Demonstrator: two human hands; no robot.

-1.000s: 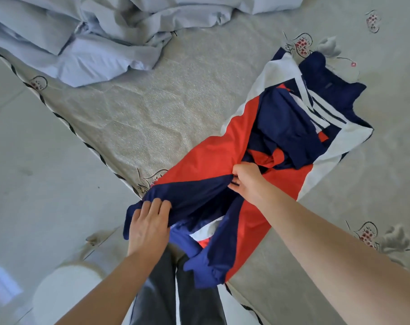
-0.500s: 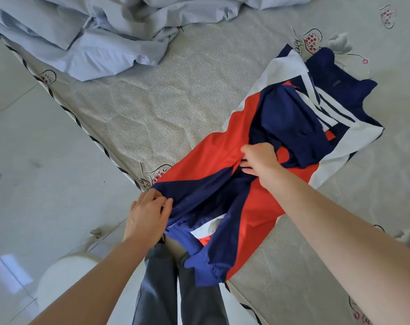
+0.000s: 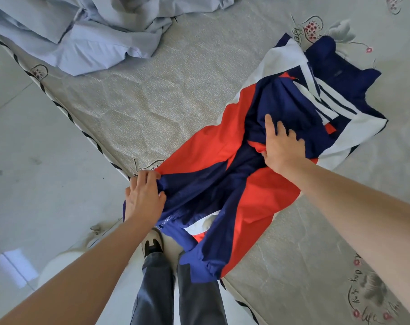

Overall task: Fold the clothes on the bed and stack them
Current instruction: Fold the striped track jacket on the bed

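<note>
The left hand [image 3: 144, 199] has its fingers [image 3: 150, 176] curled into the navy hem corner of the jacket [image 3: 225, 146], bunching the cloth at the bed's edge. The right hand [image 3: 282, 146] lies on the jacket's middle with its fingers [image 3: 269, 124] fairly straight on a folded navy panel; the thumb seems to tuck a red fold, though the cloth hides this partly.

The jacket lies on the bed [image 3: 166, 102], its long axis running from the near edge by the person's legs [image 3: 175, 285] up and to the right, collar end farthest away. Its hem hangs over the bed's edge, with a zipper [image 3: 167, 219] showing there. The fabric looks thin, smooth and slightly glossy, in angular blocks of red, navy and white, with white stripes near the collar. It is rumpled, with sleeves folded inward.

The bed cover is pale grey, crinkled, with printed flower motifs and a dark-striped border. A crumpled pale blue sheet [image 3: 86, 31] lies at the far left. One shoe [image 3: 152, 242] stands on the glossy tiled floor [image 3: 35, 184].
</note>
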